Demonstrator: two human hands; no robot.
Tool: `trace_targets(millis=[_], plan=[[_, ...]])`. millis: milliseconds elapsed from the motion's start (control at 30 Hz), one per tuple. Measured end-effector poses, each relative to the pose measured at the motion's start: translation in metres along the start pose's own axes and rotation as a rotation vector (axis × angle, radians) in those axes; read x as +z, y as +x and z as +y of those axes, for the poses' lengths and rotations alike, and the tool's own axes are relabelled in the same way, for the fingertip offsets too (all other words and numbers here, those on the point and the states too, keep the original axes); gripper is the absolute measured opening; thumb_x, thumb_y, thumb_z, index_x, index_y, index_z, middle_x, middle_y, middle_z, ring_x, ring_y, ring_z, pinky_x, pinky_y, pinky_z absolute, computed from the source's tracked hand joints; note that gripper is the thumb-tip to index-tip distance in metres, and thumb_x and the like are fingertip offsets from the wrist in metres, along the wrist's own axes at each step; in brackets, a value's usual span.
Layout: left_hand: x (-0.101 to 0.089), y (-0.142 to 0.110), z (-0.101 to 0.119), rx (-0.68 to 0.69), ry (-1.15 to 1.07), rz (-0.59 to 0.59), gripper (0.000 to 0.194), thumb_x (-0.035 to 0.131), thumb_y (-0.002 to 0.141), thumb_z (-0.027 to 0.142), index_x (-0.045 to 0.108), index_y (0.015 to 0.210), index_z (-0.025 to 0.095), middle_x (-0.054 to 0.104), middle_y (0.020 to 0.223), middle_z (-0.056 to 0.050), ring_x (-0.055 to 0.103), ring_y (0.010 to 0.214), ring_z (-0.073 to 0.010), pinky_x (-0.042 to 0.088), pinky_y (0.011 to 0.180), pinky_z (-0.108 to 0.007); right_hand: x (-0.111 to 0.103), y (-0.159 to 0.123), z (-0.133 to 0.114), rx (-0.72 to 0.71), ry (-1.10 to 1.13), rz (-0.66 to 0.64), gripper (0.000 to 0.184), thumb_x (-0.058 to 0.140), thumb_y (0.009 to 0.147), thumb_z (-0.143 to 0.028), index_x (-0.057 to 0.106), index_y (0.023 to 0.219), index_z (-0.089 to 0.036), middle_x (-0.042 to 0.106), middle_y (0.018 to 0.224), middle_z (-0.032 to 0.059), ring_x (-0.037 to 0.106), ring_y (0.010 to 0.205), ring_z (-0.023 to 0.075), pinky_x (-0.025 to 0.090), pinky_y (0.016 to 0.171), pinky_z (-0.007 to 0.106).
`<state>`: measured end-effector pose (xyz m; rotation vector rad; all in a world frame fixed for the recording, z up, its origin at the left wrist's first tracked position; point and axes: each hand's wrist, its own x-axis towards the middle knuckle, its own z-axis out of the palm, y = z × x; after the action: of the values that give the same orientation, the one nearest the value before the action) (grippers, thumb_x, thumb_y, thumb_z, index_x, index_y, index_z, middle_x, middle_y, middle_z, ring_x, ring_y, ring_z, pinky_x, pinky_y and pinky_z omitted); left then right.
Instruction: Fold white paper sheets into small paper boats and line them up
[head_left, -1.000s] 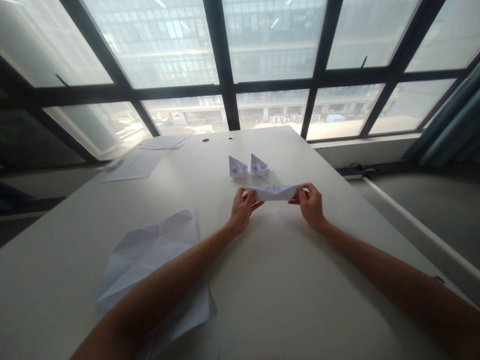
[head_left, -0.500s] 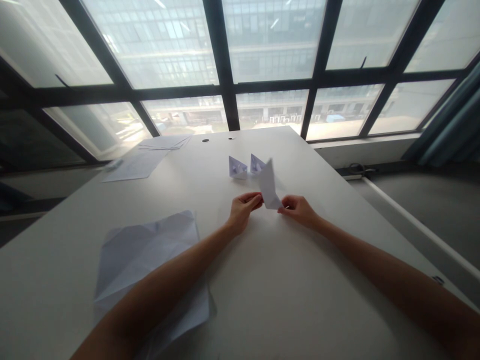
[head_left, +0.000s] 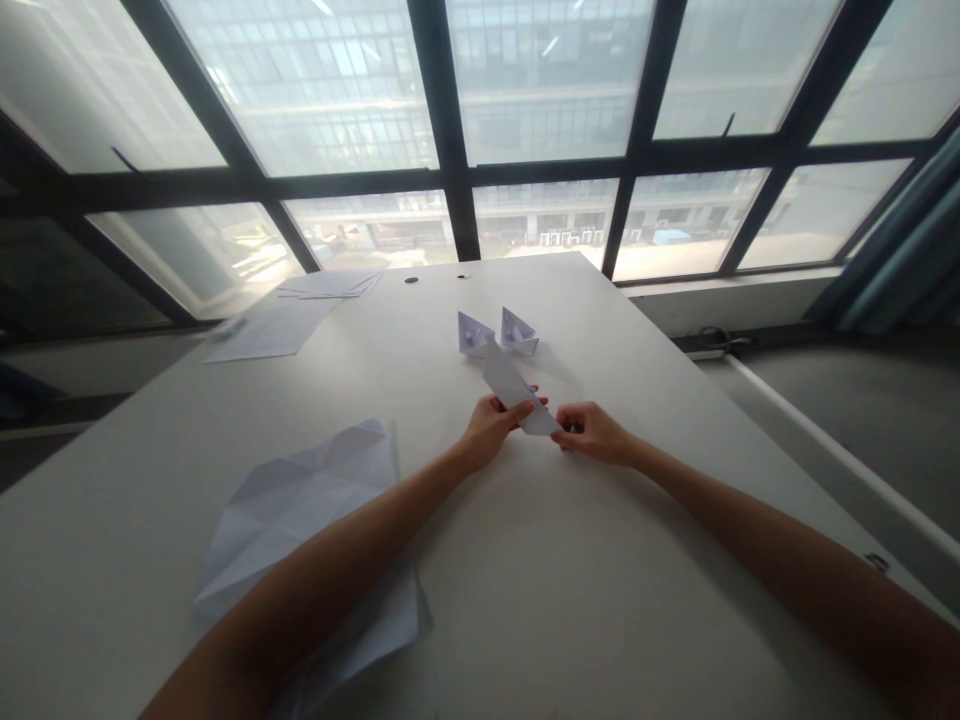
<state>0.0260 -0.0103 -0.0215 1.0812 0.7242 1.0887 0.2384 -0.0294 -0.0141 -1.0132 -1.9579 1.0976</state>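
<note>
Both hands hold a folded piece of white paper (head_left: pixel 507 380) a little above the table. My left hand (head_left: pixel 491 428) is closed on its left side, thumb on top and fingertips showing behind the far edge. The fingers of my right hand (head_left: pixel 589 432) pinch its lower right corner. Just beyond it stand two folded paper boats, one on the left (head_left: pixel 471 332) partly covered by the held paper, the other on the right (head_left: pixel 519 332) in full view.
Creased paper sheets (head_left: pixel 315 490) lie under my left forearm on the white table (head_left: pixel 637 620). More flat sheets (head_left: pixel 262 335) rest at the far left. Windows (head_left: pixel 547 220) stand behind the table, and a white pipe (head_left: pixel 840 455) runs along the floor at right.
The folded paper has turned from nearly upright to leaning left and lies lower. My left hand has moved further over it; my right hand has shifted slightly down.
</note>
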Motion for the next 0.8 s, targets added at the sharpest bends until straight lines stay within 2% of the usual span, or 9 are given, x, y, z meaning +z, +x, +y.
trace_targets(millis=[100, 167, 300, 400, 567, 667, 800], plan=[[0.001, -0.001, 0.001, -0.023, 0.007, 0.023, 0.05, 0.087, 0.069, 0.039, 0.073, 0.107, 0.01, 0.075, 0.107, -0.017, 0.071, 0.095, -0.0269, 0.052, 0.092, -0.043, 0.002, 0.002, -0.005, -0.034, -0.003, 0.003, 0.029, 0.065, 0.082, -0.044, 0.067, 0.075, -0.015, 0.056, 0.065, -0.0022, 0.044, 0.058, 0.0112, 0.032, 0.054, 0.024], [0.003, -0.003, 0.003, -0.024, 0.046, 0.004, 0.045, 0.087, 0.069, 0.039, 0.075, 0.101, 0.01, 0.075, 0.105, -0.016, 0.071, 0.094, -0.0265, 0.051, 0.093, -0.042, 0.006, 0.005, -0.007, -0.032, 0.008, 0.004, 0.037, 0.063, 0.083, -0.05, 0.065, 0.072, -0.016, 0.049, 0.061, -0.0036, 0.038, 0.057, 0.0105, 0.028, 0.053, 0.025], [0.006, -0.003, 0.006, -0.003, 0.102, -0.031, 0.039, 0.087, 0.068, 0.038, 0.078, 0.096, 0.011, 0.076, 0.101, -0.013, 0.071, 0.094, -0.0257, 0.05, 0.094, -0.038, 0.017, 0.015, -0.01, 0.033, 0.032, 0.069, 0.051, 0.064, 0.08, -0.059, 0.048, 0.054, -0.018, 0.03, 0.053, -0.0057, 0.026, 0.053, 0.0087, 0.018, 0.05, 0.026], [0.006, -0.002, 0.006, -0.018, 0.02, 0.009, 0.039, 0.089, 0.065, 0.037, 0.079, 0.094, 0.013, 0.077, 0.099, -0.011, 0.071, 0.092, -0.024, 0.05, 0.091, -0.035, 0.023, 0.025, -0.016, 0.054, 0.062, 0.092, 0.057, 0.063, 0.077, -0.064, 0.042, 0.049, -0.019, 0.027, 0.052, -0.0057, 0.024, 0.053, 0.0082, 0.016, 0.049, 0.026], [-0.001, 0.001, 0.005, -0.074, -0.098, 0.105, 0.04, 0.089, 0.066, 0.038, 0.077, 0.093, 0.011, 0.076, 0.099, -0.012, 0.07, 0.086, -0.0204, 0.052, 0.084, -0.032, 0.029, 0.035, -0.021, 0.105, 0.141, 0.07, 0.053, 0.065, 0.074, -0.061, 0.046, 0.05, -0.018, 0.032, 0.051, -0.0053, 0.026, 0.05, 0.0076, 0.018, 0.047, 0.025], [-0.008, 0.005, 0.01, -0.017, -0.148, 0.199, 0.039, 0.087, 0.069, 0.038, 0.075, 0.093, 0.01, 0.076, 0.097, -0.013, 0.07, 0.084, -0.0197, 0.053, 0.078, -0.031, 0.033, 0.037, -0.019, 0.174, 0.173, 0.022, 0.044, 0.065, 0.075, -0.054, 0.052, 0.055, -0.017, 0.035, 0.052, -0.0051, 0.028, 0.048, 0.0077, 0.018, 0.046, 0.025], [-0.016, 0.011, 0.016, 0.075, -0.245, 0.299, 0.037, 0.086, 0.071, 0.038, 0.073, 0.092, 0.01, 0.076, 0.094, -0.012, 0.07, 0.087, -0.0198, 0.054, 0.079, -0.031, 0.039, 0.042, -0.013, 0.164, 0.144, 0.04, 0.041, 0.065, 0.075, -0.05, 0.052, 0.054, -0.017, 0.032, 0.051, -0.0056, 0.026, 0.049, 0.0079, 0.016, 0.046, 0.025]])
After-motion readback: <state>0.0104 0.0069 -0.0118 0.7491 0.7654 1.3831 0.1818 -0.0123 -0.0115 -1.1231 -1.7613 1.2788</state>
